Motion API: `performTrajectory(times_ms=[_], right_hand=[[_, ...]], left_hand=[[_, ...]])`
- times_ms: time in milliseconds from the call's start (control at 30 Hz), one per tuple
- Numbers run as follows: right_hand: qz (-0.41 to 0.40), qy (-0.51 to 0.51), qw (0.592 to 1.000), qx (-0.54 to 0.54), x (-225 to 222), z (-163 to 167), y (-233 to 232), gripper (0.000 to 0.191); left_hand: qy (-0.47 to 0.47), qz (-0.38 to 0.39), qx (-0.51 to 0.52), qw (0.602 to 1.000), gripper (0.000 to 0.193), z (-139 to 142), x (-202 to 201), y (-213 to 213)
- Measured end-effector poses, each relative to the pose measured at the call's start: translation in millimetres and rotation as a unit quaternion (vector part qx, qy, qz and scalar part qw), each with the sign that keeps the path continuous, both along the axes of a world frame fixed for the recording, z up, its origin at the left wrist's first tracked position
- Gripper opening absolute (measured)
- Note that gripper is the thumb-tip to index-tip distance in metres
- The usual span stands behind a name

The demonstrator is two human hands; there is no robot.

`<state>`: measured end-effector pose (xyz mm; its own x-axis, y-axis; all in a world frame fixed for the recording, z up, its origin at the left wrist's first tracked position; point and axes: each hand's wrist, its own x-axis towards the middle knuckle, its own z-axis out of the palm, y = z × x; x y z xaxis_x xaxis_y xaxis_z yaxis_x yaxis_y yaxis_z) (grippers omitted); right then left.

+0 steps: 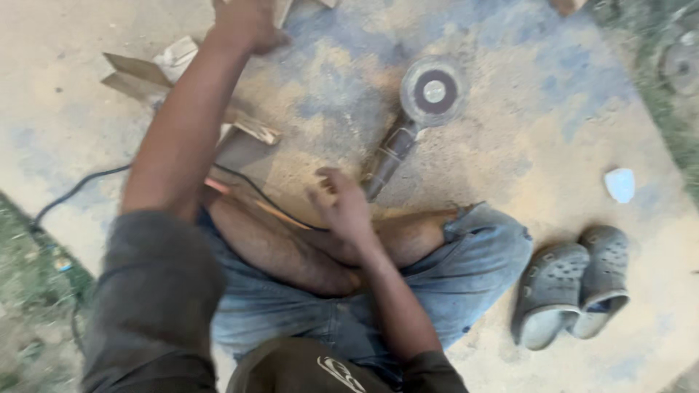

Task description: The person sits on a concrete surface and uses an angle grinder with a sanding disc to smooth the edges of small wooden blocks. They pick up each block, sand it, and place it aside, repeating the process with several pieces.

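Angle grinder [411, 120] lying flat on the dusty board [510, 160], disc end far, handle end near, roughly mid-scene. Black cord [80, 189] trailing off to the left and down toward the near-left edge.

Right hand [342, 207] hovering just beside the grinder's handle end, fingers loosely curled and a bit apart, not clamped on anything, though pretty blurry. Left hand [244, 25] stretched way out to the far side, up at the top edge by some wood scraps [156, 69]; too smeared to tell what the fingers are doing or whether anything's actually gripped.

Sitting cross-legged on the board, denim shorts [473, 262], bare knees right under the right hand. More wood offcuts [255, 131] lying left of the grinder, next to the left forearm.

Pair of grey clogs [571, 287] parked to the right, near side. Small pale scrap [620, 184] a bit farther out. Sawdust everywhere, grass along the left and far-right edges.
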<state>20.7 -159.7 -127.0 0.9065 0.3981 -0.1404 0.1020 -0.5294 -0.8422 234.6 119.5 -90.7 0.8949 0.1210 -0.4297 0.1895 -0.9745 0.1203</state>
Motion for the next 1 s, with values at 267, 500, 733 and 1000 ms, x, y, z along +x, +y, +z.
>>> performTrajectory(times_ms=[267, 500, 733, 1000], right_hand=[[-0.419, 0.025, 0.87, 0.257, 56, -30, -31, 0.034], [-0.399, 0.251, 0.845, 0.252, 85, -21, -43, 0.043], [-0.371, 0.254, 0.867, 0.215, 87, -6, -40, 0.044], [-0.314, 0.287, 0.796, 0.431, 99, -7, -55, 0.06]], left_hand=[[-0.082, -0.008, -0.25, 0.965, 0.077, -3, -232, -80], [-0.136, 0.034, -0.25, 0.958, 0.094, -69, -202, -218], [-0.195, 0.072, -0.236, 0.949, 0.066, -85, -155, -225], [-0.066, 0.148, -0.387, 0.908, 0.066, -77, -136, -239]])
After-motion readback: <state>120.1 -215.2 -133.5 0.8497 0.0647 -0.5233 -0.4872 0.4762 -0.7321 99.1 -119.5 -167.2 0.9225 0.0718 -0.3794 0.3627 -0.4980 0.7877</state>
